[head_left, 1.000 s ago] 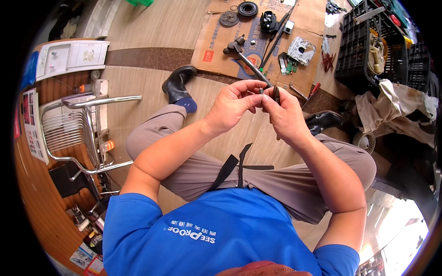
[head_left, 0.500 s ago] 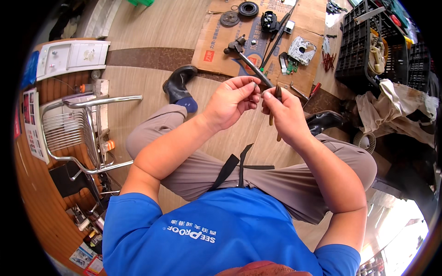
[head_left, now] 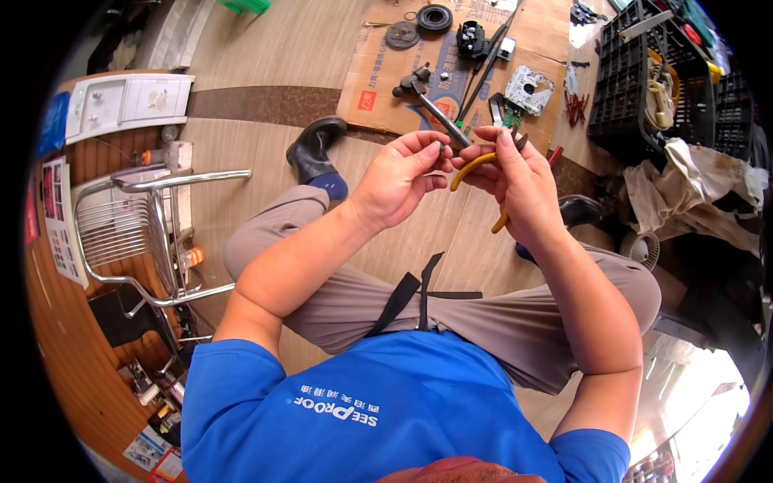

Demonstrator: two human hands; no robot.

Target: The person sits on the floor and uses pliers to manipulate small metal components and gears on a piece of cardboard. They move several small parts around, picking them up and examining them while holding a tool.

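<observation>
My left hand [head_left: 390, 181] is closed in a pinch, thumb against forefinger, on a small dark piece [head_left: 440, 148] too tiny to name. Close beside it, my right hand [head_left: 527, 181] grips a pair of pliers [head_left: 471, 168] with yellow handles. One handle curves toward my left hand and the other sticks out below my palm; the jaws point away from me, partly covered by my fingers. Just beyond both hands lies a hammer [head_left: 439, 114] with a metal shaft, its head on a cardboard sheet [head_left: 374, 68].
On the cardboard lie a white metal plate [head_left: 530, 88], a black ring-shaped part [head_left: 435, 17], a grey disc [head_left: 402, 35] and a black component [head_left: 470, 38]. A black plastic crate [head_left: 608, 109] stands at the far right, a metal-framed chair [head_left: 129, 241] at the left. Boots [head_left: 310, 149] flank the work.
My right hand has turned the pliers, so the yellow handles now spread sideways and the jaws point away. My left hand keeps its pinch in nearly the same place.
</observation>
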